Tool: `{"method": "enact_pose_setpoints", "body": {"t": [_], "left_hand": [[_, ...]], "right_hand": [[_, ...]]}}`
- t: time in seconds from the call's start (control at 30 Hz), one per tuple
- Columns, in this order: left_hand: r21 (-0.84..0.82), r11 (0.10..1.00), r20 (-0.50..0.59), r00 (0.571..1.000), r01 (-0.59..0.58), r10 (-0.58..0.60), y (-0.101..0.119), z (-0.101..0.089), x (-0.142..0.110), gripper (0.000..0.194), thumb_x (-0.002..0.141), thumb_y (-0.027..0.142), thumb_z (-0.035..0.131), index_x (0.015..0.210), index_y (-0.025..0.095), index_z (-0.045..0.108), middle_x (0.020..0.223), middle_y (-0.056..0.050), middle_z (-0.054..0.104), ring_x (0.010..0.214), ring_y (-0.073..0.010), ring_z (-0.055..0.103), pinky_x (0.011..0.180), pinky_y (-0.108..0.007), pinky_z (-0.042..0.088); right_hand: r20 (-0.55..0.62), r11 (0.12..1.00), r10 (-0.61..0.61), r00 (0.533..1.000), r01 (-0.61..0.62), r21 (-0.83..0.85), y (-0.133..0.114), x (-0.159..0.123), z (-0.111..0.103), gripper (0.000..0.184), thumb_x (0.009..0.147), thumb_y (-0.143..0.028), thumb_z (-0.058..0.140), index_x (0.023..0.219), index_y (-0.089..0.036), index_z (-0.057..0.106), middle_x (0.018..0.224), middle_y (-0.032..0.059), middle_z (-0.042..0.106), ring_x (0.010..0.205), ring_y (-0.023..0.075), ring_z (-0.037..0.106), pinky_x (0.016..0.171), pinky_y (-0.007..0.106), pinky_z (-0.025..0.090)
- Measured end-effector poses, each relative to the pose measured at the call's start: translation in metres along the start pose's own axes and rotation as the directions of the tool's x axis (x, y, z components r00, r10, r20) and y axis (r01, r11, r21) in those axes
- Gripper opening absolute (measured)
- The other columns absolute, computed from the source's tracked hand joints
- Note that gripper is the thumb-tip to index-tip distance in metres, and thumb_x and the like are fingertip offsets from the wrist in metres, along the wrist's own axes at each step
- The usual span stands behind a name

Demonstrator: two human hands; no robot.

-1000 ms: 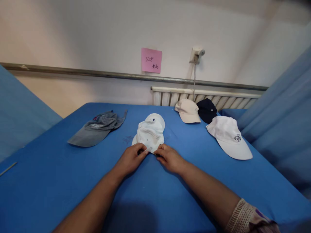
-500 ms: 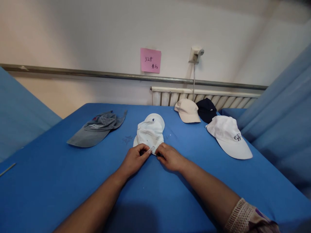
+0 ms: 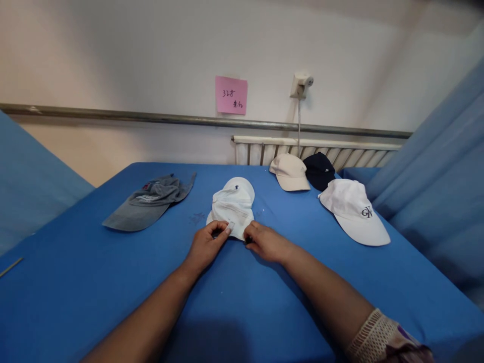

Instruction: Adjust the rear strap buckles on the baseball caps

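Note:
A white baseball cap (image 3: 232, 206) with a small dark emblem lies in the middle of the blue-covered surface (image 3: 124, 282), its brim pointing away from me and its back edge nearest me. At that edge, my left hand (image 3: 206, 246) pinches a short white strap end between thumb and fingers. My right hand (image 3: 269, 244) is closed at the right corner of the same edge. Something small and dark shows at its fingertips, too small to make out. The hands are a little apart, with the cap's back rim between them.
To the left lies a grey cap (image 3: 147, 206) with a loose strap. A beige cap (image 3: 290, 172), a navy cap (image 3: 319, 171) and a white cap with dark letters (image 3: 353, 214) sit at right. Behind are a radiator (image 3: 264, 153) and a metal rail (image 3: 166, 119). A thin stick (image 3: 11, 267) lies far left.
My left hand has shifted slightly left with the strap end, widening the gap between my hands. The right hand stays at the cap's back corner. The view has shifted slightly.

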State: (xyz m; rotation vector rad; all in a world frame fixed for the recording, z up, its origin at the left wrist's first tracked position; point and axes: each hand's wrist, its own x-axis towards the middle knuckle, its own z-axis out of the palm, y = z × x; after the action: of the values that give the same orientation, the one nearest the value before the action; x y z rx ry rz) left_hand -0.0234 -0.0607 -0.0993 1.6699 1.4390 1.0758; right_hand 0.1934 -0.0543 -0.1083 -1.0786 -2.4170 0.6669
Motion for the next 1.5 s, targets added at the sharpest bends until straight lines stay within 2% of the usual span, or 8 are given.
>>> {"method": "enact_pose_setpoints", "body": {"t": [0.2, 0.3, 0.43, 0.5, 0.67, 0.9, 1.2, 1.5], "left_hand": [[-0.067, 0.997, 0.024, 0.999, -0.042, 0.044, -0.005, 0.002, 0.000, 0.028, 0.080, 0.046, 0.067, 0.085, 0.019, 0.067, 0.105, -0.007, 0.072, 0.102, -0.0239, 0.065, 0.097, -0.038, 0.047], [-0.087, 0.994, 0.020, 0.998, -0.060, 0.062, -0.001, 0.003, -0.003, 0.028, 0.082, 0.045, 0.065, 0.088, 0.018, 0.068, 0.095, -0.005, 0.073, 0.093, -0.0218, 0.066, 0.089, -0.035, 0.050], [-0.084, 0.995, 0.045, 0.998, -0.047, 0.051, 0.007, 0.004, -0.008, 0.028, 0.085, 0.044, 0.062, 0.092, 0.018, 0.069, 0.081, -0.002, 0.071, 0.076, -0.0185, 0.065, 0.073, -0.029, 0.052], [-0.055, 0.997, 0.044, 0.997, -0.055, 0.058, 0.011, 0.006, -0.011, 0.026, 0.085, 0.042, 0.062, 0.093, 0.019, 0.071, 0.082, -0.002, 0.072, 0.076, -0.0187, 0.066, 0.073, -0.029, 0.052], [0.020, 0.994, 0.035, 0.994, -0.104, 0.103, 0.016, 0.011, -0.013, 0.024, 0.085, 0.039, 0.061, 0.094, 0.020, 0.073, 0.092, -0.003, 0.075, 0.085, -0.0203, 0.068, 0.080, -0.030, 0.052], [0.041, 0.995, 0.117, 0.989, -0.094, 0.088, 0.017, 0.011, -0.015, 0.019, 0.086, 0.036, 0.062, 0.090, 0.019, 0.071, 0.084, -0.001, 0.073, 0.080, -0.0176, 0.066, 0.076, -0.028, 0.050], [-0.044, 0.996, 0.175, 0.981, -0.081, 0.087, 0.017, 0.011, -0.015, 0.018, 0.086, 0.033, 0.061, 0.086, 0.018, 0.070, 0.081, 0.000, 0.070, 0.078, -0.0161, 0.063, 0.075, -0.026, 0.048], [-0.045, 0.997, 0.208, 0.976, -0.061, 0.070, 0.020, 0.010, -0.015, 0.018, 0.086, 0.033, 0.061, 0.084, 0.017, 0.069, 0.080, -0.001, 0.069, 0.077, -0.0160, 0.061, 0.073, -0.026, 0.046]], "right_hand": [[-0.062, 0.999, -0.043, 0.997, 0.041, -0.025, 0.006, -0.003, 0.005, 0.022, 0.087, -0.014, 0.065, 0.106, -0.019, 0.057, 0.102, 0.0062, 0.062, 0.090, 0.0181, 0.060, 0.081, 0.030, 0.047], [-0.180, 0.998, -0.025, 0.983, 0.036, 0.060, 0.012, -0.004, 0.008, 0.018, 0.088, -0.016, 0.062, 0.105, -0.018, 0.057, 0.097, 0.0056, 0.063, 0.085, 0.0170, 0.061, 0.077, 0.029, 0.048], [-0.410, 0.976, 0.098, 0.907, -0.006, 0.218, 0.019, -0.005, 0.013, 0.017, 0.089, -0.024, 0.060, 0.105, -0.019, 0.057, 0.086, 0.0024, 0.063, 0.077, 0.0160, 0.062, 0.074, 0.030, 0.050], [-0.467, 0.956, 0.141, 0.873, 0.002, 0.293, 0.021, -0.006, 0.015, 0.018, 0.089, -0.026, 0.061, 0.105, -0.019, 0.058, 0.081, 0.0010, 0.063, 0.074, 0.0157, 0.062, 0.073, 0.030, 0.052], [-0.456, 0.939, 0.124, 0.881, 0.044, 0.340, 0.017, -0.007, 0.021, 0.019, 0.088, -0.029, 0.062, 0.105, -0.019, 0.059, 0.079, 0.0007, 0.065, 0.070, 0.0146, 0.063, 0.070, 0.028, 0.054], [-0.455, 0.976, 0.030, 0.890, 0.073, 0.207, 0.011, -0.010, 0.023, 0.018, 0.089, -0.026, 0.062, 0.105, -0.019, 0.060, 0.083, 0.0021, 0.067, 0.073, 0.0152, 0.064, 0.071, 0.028, 0.054], [-0.448, 0.989, -0.127, 0.885, 0.146, 0.010, 0.009, -0.013, 0.016, 0.014, 0.093, -0.022, 0.058, 0.106, -0.019, 0.058, 0.090, 0.0065, 0.064, 0.081, 0.0196, 0.063, 0.075, 0.033, 0.053], [-0.435, 0.983, -0.164, 0.885, 0.185, 0.006, 0.010, -0.013, 0.016, 0.015, 0.091, -0.019, 0.059, 0.106, -0.019, 0.057, 0.091, 0.0062, 0.063, 0.082, 0.0196, 0.061, 0.075, 0.033, 0.052]]}}
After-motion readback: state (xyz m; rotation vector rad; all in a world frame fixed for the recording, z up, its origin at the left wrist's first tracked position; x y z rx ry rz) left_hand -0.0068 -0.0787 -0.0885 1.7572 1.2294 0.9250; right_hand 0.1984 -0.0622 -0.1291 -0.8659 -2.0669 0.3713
